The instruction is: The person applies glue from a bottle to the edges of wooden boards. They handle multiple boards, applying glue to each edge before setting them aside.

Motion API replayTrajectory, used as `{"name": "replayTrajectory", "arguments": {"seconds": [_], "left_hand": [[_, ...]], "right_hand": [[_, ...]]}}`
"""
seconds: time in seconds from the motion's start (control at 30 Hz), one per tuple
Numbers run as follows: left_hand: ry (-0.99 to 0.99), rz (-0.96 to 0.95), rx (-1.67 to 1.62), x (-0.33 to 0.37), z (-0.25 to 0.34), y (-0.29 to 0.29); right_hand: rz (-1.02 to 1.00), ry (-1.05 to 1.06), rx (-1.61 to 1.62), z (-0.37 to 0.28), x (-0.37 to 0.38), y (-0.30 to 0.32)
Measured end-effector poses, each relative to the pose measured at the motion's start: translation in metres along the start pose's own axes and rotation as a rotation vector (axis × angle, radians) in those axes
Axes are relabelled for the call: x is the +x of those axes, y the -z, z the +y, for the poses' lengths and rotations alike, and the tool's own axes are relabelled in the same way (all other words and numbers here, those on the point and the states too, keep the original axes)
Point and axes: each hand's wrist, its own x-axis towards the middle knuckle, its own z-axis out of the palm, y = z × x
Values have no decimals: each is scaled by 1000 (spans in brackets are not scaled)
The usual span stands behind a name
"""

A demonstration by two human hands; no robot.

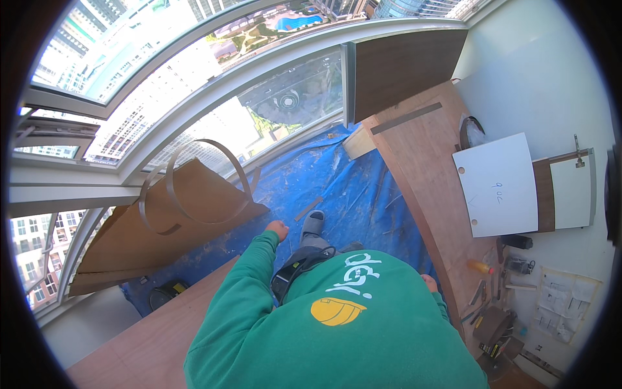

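Presently | left hand (278,229) curled, above blue sheet (343,170) | right hand (429,282) mostly hidden

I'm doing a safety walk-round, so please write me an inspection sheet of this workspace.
Surface: blue sheet on the floor, wrinkled and marked; wooden bench at right.
Things near hands: brown board leaning by the window; curled strip in front of it.
Clutter: orange bottle and assorted tools at the bench's near end.
Hands: left hand curled, nothing visibly held; right hand mostly hidden by the body.
Cables: none clearly made out.
Surroundings: white wall at right; pool visible outside.
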Motion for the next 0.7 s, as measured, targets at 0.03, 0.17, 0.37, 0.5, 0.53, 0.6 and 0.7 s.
{"name": "replayTrajectory", "arguments": {"seconds": [0.03,0.17,0.37,0.5,0.53,0.6,0.7], "left_hand": [[1,3,-19,-1,2,1],[0,8,-42,-1,1,2],[-9,2,-12,-4,7,7],[-7,11,-2,-3,6,7],[-11,13,-3,-3,6,7],[-19,15,-6,0,3,5],[-19,0,-21,2,2,5]], "right_hand": [[-4,-4,2,1,0,0],[-8,-5,-21,-1,1,1],[2,-11,-19,-11,-3,3],[2,-12,14,-11,-3,2],[5,-16,2,-15,-4,2],[8,-26,-7,-18,-5,3],[14,-27,-18,-13,-2,4]]}}
